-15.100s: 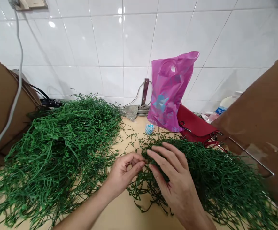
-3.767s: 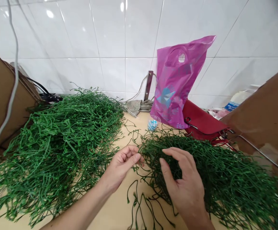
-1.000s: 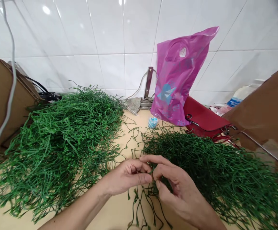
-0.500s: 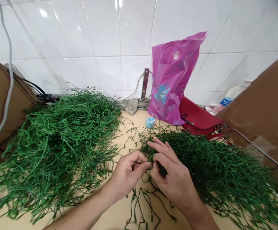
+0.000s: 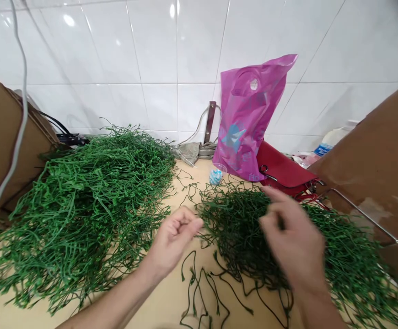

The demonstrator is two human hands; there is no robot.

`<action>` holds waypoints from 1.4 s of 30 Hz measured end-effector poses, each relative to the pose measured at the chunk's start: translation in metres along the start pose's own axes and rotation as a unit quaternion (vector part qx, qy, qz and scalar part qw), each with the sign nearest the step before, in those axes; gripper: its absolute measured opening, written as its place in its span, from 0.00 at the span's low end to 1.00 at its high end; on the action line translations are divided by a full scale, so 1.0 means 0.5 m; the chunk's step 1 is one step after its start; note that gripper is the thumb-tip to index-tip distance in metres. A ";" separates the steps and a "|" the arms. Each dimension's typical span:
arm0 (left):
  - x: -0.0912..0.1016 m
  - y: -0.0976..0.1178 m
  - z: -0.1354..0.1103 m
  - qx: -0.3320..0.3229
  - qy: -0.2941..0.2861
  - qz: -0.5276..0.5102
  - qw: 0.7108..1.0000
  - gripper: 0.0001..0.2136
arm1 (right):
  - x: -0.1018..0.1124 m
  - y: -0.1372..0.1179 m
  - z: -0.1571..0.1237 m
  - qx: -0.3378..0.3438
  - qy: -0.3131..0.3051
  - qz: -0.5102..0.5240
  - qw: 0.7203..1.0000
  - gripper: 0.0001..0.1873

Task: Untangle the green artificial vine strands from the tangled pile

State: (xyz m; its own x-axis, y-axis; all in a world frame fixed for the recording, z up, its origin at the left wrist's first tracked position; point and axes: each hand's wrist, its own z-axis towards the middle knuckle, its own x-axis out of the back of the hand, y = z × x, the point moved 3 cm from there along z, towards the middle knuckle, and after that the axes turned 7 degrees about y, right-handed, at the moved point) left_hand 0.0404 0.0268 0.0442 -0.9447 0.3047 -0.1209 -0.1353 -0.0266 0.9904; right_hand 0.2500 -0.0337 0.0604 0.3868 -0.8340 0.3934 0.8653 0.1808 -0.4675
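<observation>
Green plastic vine (image 5: 240,228) lies heaped on the worktop (image 5: 164,297), with a second heap (image 5: 82,201) to its left. The left hand (image 5: 173,240) sits just beside the vine, fingers (image 5: 185,219) curled; any held strand cannot be discerned. The motion-blurred right hand (image 5: 293,240) is above the vine, fingers (image 5: 271,194) parted, nothing visibly held. Loose strands (image 5: 199,292) trail across the worktop.

A craft workshop is suggested by white wall tiles (image 5: 158,45), a worktop (image 5: 171,297) and heaped plastic vines (image 5: 92,196).
</observation>
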 end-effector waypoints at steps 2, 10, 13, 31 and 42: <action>0.007 -0.002 0.010 0.009 0.046 -0.026 0.999 0.20 | 0.022 0.031 0.017 -0.070 0.035 -0.008 0.997 0.05; -0.002 -0.070 0.027 0.167 0.078 -0.188 0.965 0.20 | -0.028 -0.072 -0.023 0.134 0.049 -0.019 0.990 0.16; 0.001 -0.075 0.023 0.154 0.059 -0.181 0.969 0.18 | -0.050 -0.100 -0.053 0.171 -0.036 0.048 0.983 0.13; 0.013 -0.069 0.026 -0.018 0.009 0.164 0.986 0.13 | -0.094 -0.091 -0.101 0.092 -0.309 0.106 0.941 0.13; 0.012 -0.058 0.022 0.011 -0.022 0.230 0.973 0.13 | -0.098 -0.052 -0.116 0.101 -0.190 -0.070 0.974 0.10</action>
State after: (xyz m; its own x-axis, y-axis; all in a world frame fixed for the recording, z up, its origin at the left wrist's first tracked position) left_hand 0.0420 0.0399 0.0155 -0.8899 0.3061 0.3382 0.3056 -0.1506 0.9402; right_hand 0.1902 -0.0277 0.0075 0.3172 -0.6121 0.7244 0.9483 0.2096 -0.2382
